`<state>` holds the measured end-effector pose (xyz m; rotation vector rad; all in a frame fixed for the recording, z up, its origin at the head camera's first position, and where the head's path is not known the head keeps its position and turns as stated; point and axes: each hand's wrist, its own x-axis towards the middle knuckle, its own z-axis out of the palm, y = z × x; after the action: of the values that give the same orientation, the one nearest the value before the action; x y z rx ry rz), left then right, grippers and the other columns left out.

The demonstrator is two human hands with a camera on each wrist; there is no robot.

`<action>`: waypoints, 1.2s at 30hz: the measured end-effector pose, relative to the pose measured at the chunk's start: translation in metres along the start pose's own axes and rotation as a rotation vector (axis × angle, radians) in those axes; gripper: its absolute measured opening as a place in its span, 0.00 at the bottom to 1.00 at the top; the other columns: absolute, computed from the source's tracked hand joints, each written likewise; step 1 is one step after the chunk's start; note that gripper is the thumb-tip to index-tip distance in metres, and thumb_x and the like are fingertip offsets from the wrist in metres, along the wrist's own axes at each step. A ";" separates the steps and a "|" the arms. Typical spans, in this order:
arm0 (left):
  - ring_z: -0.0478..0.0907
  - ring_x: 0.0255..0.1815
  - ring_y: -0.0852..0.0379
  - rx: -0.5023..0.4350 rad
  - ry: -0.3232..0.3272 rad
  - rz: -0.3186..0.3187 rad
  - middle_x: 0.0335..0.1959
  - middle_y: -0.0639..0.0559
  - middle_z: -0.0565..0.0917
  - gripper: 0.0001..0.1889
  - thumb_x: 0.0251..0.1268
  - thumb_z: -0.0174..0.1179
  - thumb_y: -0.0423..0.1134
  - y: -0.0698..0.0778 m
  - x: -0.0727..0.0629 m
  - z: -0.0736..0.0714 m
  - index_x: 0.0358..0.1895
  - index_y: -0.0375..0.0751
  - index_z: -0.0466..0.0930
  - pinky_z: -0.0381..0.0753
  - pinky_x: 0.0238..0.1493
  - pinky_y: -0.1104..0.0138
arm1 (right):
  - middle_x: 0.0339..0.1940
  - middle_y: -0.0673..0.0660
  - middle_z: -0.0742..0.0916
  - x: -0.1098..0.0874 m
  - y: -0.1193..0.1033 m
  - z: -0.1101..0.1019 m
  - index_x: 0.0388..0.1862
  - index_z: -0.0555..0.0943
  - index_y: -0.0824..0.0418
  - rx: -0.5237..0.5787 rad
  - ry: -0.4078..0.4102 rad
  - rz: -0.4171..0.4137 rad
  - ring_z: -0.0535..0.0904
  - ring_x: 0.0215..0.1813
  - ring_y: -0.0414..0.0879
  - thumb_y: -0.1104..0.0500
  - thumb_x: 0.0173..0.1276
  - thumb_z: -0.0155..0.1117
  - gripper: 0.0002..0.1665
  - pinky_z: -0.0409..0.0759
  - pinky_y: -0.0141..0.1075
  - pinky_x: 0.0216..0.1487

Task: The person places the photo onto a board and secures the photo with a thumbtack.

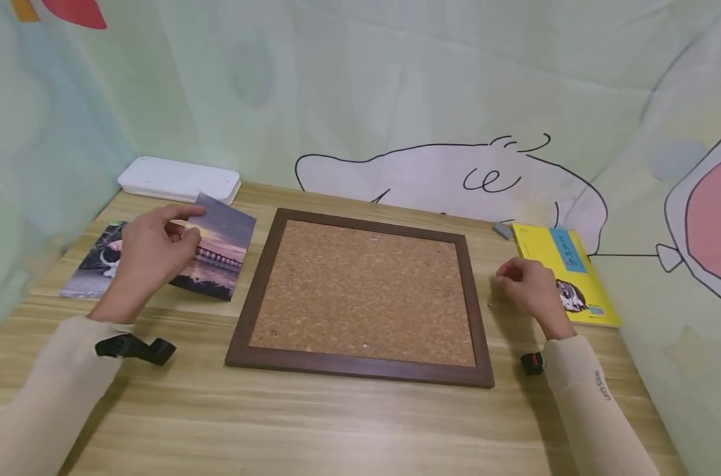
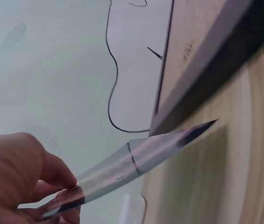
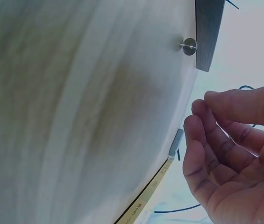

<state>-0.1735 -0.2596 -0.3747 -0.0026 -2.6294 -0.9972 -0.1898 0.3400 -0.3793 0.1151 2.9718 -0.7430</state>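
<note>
My left hand pinches a photo print of a sunset sky over a bridge and water, left of the framed cork board. Seen nearly edge-on in the left wrist view, the print is lifted and tilted above the table. A second photo lies partly hidden behind that hand. To the right of the board, my right hand hovers with loosely curled fingers; in the right wrist view nothing shows between thumb and fingertips. A small metal thumbtack rests on the table between that hand and the frame.
A white case stands at the back left. Toward the right edge lies a yellow book, with a small grey block by its far corner. The brown frame borders the cork. A printed curtain rises behind the table.
</note>
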 end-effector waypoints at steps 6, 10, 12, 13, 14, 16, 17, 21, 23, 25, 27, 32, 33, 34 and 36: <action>0.71 0.23 0.70 -0.081 0.013 -0.011 0.42 0.33 0.89 0.21 0.73 0.56 0.33 0.025 -0.002 -0.004 0.66 0.41 0.86 0.65 0.18 0.70 | 0.50 0.67 0.88 0.003 -0.006 0.002 0.52 0.85 0.66 0.016 0.023 -0.029 0.79 0.49 0.57 0.59 0.79 0.64 0.12 0.77 0.40 0.48; 0.73 0.22 0.67 -0.129 -0.064 -0.010 0.42 0.33 0.90 0.22 0.74 0.55 0.33 0.040 -0.003 -0.001 0.67 0.41 0.85 0.67 0.16 0.67 | 0.49 0.67 0.89 0.003 -0.013 0.004 0.51 0.85 0.66 0.032 0.041 -0.050 0.81 0.48 0.57 0.58 0.78 0.64 0.12 0.76 0.38 0.47; 0.75 0.23 0.67 -0.144 -0.098 -0.014 0.44 0.33 0.91 0.22 0.73 0.56 0.33 0.045 -0.003 0.002 0.67 0.42 0.85 0.69 0.16 0.67 | 0.49 0.67 0.89 0.003 -0.016 0.005 0.51 0.85 0.66 0.035 0.049 -0.066 0.82 0.48 0.58 0.59 0.78 0.65 0.12 0.76 0.37 0.47; 0.76 0.24 0.67 -0.148 -0.114 -0.015 0.46 0.33 0.91 0.22 0.73 0.56 0.33 0.047 -0.003 0.003 0.67 0.42 0.86 0.70 0.17 0.67 | 0.49 0.67 0.89 0.002 -0.018 0.006 0.51 0.85 0.66 0.034 0.051 -0.076 0.82 0.48 0.58 0.59 0.78 0.64 0.12 0.76 0.37 0.47; 0.77 0.24 0.68 -0.150 -0.129 -0.018 0.47 0.33 0.91 0.22 0.73 0.56 0.34 0.049 -0.003 0.005 0.66 0.43 0.86 0.71 0.17 0.67 | 0.49 0.67 0.89 0.002 -0.019 0.006 0.51 0.85 0.66 0.035 0.054 -0.083 0.82 0.48 0.58 0.59 0.78 0.64 0.12 0.76 0.37 0.47; 0.79 0.26 0.69 -0.152 -0.155 -0.018 0.47 0.33 0.91 0.21 0.73 0.57 0.34 0.052 -0.002 0.010 0.66 0.43 0.86 0.73 0.19 0.67 | 0.49 0.68 0.90 0.002 -0.022 0.005 0.51 0.86 0.66 0.042 0.058 -0.095 0.83 0.48 0.58 0.59 0.78 0.64 0.12 0.77 0.37 0.47; 0.79 0.26 0.69 -0.159 -0.171 -0.019 0.47 0.32 0.91 0.21 0.73 0.58 0.34 0.054 -0.002 0.013 0.66 0.43 0.87 0.75 0.20 0.67 | 0.49 0.68 0.90 0.002 -0.023 0.005 0.51 0.86 0.66 0.047 0.059 -0.100 0.83 0.48 0.58 0.59 0.78 0.64 0.12 0.77 0.36 0.47; 0.85 0.33 0.65 -0.195 -0.228 0.001 0.56 0.33 0.90 0.20 0.72 0.61 0.32 0.062 0.000 0.027 0.65 0.39 0.86 0.81 0.25 0.70 | 0.49 0.67 0.90 0.001 -0.030 0.005 0.51 0.86 0.66 0.064 0.063 -0.121 0.84 0.49 0.58 0.59 0.79 0.64 0.12 0.77 0.36 0.46; 0.88 0.37 0.57 -0.223 -0.257 0.007 0.61 0.33 0.88 0.20 0.73 0.62 0.31 0.066 0.002 0.034 0.66 0.37 0.86 0.82 0.27 0.71 | 0.48 0.67 0.90 0.000 -0.034 0.005 0.51 0.86 0.66 0.066 0.068 -0.138 0.84 0.49 0.58 0.59 0.79 0.65 0.11 0.78 0.36 0.45; 0.89 0.42 0.49 -0.228 -0.271 0.010 0.63 0.33 0.87 0.20 0.73 0.62 0.31 0.070 0.003 0.040 0.66 0.37 0.86 0.81 0.28 0.72 | 0.48 0.67 0.91 0.000 -0.038 0.006 0.50 0.86 0.65 0.072 0.071 -0.149 0.84 0.49 0.58 0.59 0.78 0.65 0.11 0.78 0.36 0.45; 0.88 0.45 0.44 -0.225 -0.283 0.007 0.64 0.34 0.87 0.20 0.73 0.62 0.32 0.072 0.004 0.044 0.66 0.37 0.86 0.80 0.30 0.73 | 0.47 0.66 0.91 0.001 -0.042 0.006 0.49 0.86 0.65 0.072 0.077 -0.160 0.85 0.49 0.58 0.59 0.78 0.65 0.11 0.78 0.36 0.44; 0.86 0.41 0.48 -0.206 -0.311 -0.007 0.60 0.36 0.88 0.19 0.73 0.62 0.33 0.076 0.006 0.053 0.65 0.39 0.87 0.78 0.29 0.71 | 0.47 0.66 0.91 0.001 -0.050 0.007 0.50 0.87 0.65 0.080 0.081 -0.169 0.85 0.49 0.58 0.59 0.78 0.65 0.11 0.78 0.36 0.45; 0.84 0.39 0.50 -0.205 -0.323 -0.009 0.57 0.36 0.89 0.20 0.73 0.62 0.33 0.077 0.006 0.055 0.65 0.39 0.86 0.77 0.28 0.71 | 0.47 0.66 0.91 0.001 -0.052 0.007 0.50 0.87 0.65 0.083 0.082 -0.169 0.85 0.48 0.57 0.59 0.78 0.65 0.11 0.78 0.36 0.45; 0.83 0.36 0.52 -0.206 -0.336 -0.009 0.54 0.35 0.89 0.20 0.73 0.62 0.33 0.078 0.006 0.057 0.65 0.39 0.86 0.76 0.27 0.70 | 0.47 0.66 0.91 0.001 -0.053 0.007 0.50 0.87 0.65 0.085 0.081 -0.168 0.85 0.48 0.57 0.59 0.78 0.66 0.11 0.78 0.36 0.45; 0.80 0.32 0.56 -0.201 -0.365 0.002 0.47 0.36 0.90 0.21 0.72 0.62 0.33 0.078 0.006 0.063 0.66 0.37 0.85 0.76 0.26 0.70 | 0.47 0.66 0.91 0.000 -0.056 0.007 0.51 0.86 0.65 0.094 0.075 -0.167 0.84 0.48 0.57 0.59 0.78 0.66 0.11 0.78 0.36 0.46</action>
<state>-0.1890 -0.1611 -0.3668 -0.2569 -2.8303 -1.3692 -0.1948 0.2873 -0.3590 -0.1033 3.0451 -0.9166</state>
